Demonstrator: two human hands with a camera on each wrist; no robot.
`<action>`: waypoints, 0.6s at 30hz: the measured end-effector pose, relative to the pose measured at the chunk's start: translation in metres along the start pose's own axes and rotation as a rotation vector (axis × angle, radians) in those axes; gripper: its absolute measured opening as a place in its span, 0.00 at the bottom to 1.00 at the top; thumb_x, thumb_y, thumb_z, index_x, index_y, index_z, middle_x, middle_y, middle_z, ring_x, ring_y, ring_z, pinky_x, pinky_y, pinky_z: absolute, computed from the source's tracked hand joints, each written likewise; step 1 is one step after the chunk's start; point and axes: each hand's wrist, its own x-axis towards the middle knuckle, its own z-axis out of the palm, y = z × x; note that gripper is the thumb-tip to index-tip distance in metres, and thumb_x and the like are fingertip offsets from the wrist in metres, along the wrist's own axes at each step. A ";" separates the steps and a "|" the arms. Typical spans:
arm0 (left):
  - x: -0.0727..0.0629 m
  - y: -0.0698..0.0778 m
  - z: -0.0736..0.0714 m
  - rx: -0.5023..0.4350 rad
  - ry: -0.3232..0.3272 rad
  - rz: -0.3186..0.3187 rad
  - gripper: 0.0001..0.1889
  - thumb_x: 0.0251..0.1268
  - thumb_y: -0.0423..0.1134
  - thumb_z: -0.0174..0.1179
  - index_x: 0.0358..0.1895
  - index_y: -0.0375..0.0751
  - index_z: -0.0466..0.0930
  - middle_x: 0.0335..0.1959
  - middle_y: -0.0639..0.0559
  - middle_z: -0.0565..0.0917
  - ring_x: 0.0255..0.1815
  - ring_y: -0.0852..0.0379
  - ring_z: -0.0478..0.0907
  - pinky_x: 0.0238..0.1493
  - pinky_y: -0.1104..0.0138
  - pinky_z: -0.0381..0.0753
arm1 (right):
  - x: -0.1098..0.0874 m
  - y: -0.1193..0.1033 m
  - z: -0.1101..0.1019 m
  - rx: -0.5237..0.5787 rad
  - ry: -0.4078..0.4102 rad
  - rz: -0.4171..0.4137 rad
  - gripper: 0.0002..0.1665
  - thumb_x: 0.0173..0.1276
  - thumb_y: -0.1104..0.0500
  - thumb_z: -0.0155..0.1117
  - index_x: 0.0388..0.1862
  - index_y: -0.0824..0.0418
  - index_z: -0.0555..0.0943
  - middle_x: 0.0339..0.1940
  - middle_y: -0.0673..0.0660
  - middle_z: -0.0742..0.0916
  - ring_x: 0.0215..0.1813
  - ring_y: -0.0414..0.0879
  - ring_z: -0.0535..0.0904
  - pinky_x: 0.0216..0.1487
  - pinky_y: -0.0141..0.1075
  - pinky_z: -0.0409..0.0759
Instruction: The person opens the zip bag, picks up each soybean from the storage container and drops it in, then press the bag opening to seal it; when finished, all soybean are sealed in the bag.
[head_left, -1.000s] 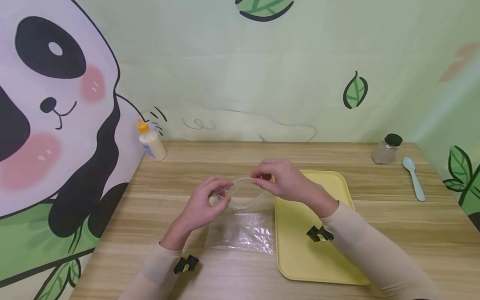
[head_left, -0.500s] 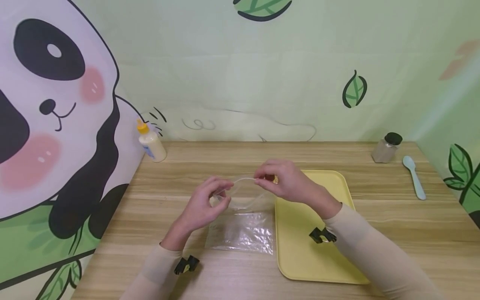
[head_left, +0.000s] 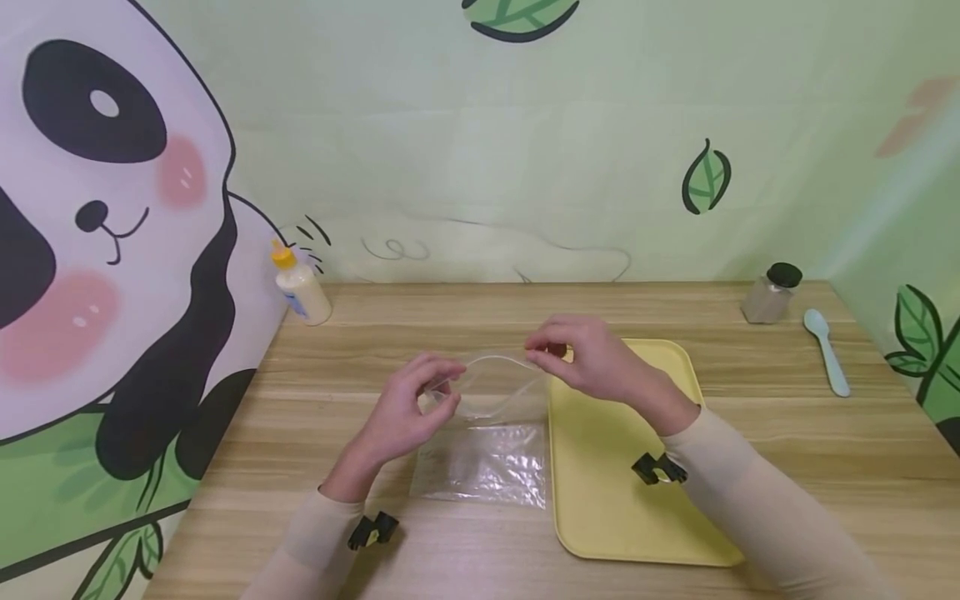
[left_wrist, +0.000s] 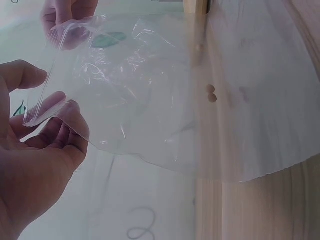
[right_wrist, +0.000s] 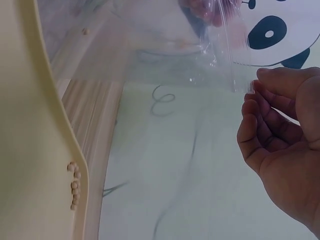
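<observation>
A clear zip bag [head_left: 480, 462] lies partly on the wooden table, its mouth raised and held apart between both hands. My left hand [head_left: 411, 408] grips the left side of the mouth, thumb and index finger spread along it. At the opposite corner my right hand [head_left: 592, 358] pinches the zip edge between thumb and fingers, over the tray. In the left wrist view the zip strip runs down beside the left thumb, and two small brown balls [left_wrist: 211, 93] show through the film. One small ball [right_wrist: 85, 31] shows through it in the right wrist view.
A yellow tray [head_left: 622, 500] lies right of the bag, with several small tan balls [right_wrist: 75, 187] along its edge. At the back left stands a bottle with an orange nozzle [head_left: 303, 292]. A black-lidded jar [head_left: 768, 296] and a pale blue spoon [head_left: 828, 354] are at the right.
My right hand has shifted a little to the right along the bag's rim, and the mouth is stretched wider. The left hand stays nearly in place.
</observation>
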 end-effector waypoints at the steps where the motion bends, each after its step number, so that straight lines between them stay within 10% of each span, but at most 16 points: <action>1: 0.000 0.000 0.000 -0.001 0.001 0.000 0.19 0.56 0.26 0.63 0.53 0.34 0.79 0.48 0.47 0.81 0.42 0.55 0.80 0.51 0.66 0.84 | -0.001 0.001 -0.001 -0.007 0.000 0.006 0.05 0.65 0.61 0.67 0.38 0.60 0.86 0.30 0.48 0.85 0.32 0.36 0.76 0.32 0.35 0.81; 8: 0.000 0.003 -0.001 -0.008 0.007 0.016 0.19 0.56 0.26 0.63 0.53 0.32 0.78 0.48 0.45 0.81 0.42 0.45 0.81 0.50 0.66 0.84 | -0.010 0.010 -0.008 -0.027 0.002 0.051 0.05 0.64 0.62 0.67 0.39 0.60 0.86 0.31 0.48 0.86 0.32 0.37 0.76 0.32 0.34 0.81; 18: 0.000 0.002 -0.001 -0.004 0.011 0.007 0.19 0.56 0.25 0.63 0.53 0.35 0.79 0.47 0.46 0.81 0.41 0.55 0.80 0.49 0.66 0.84 | -0.022 0.025 -0.015 -0.078 0.018 0.085 0.06 0.63 0.62 0.68 0.39 0.61 0.86 0.29 0.48 0.85 0.30 0.37 0.75 0.30 0.30 0.78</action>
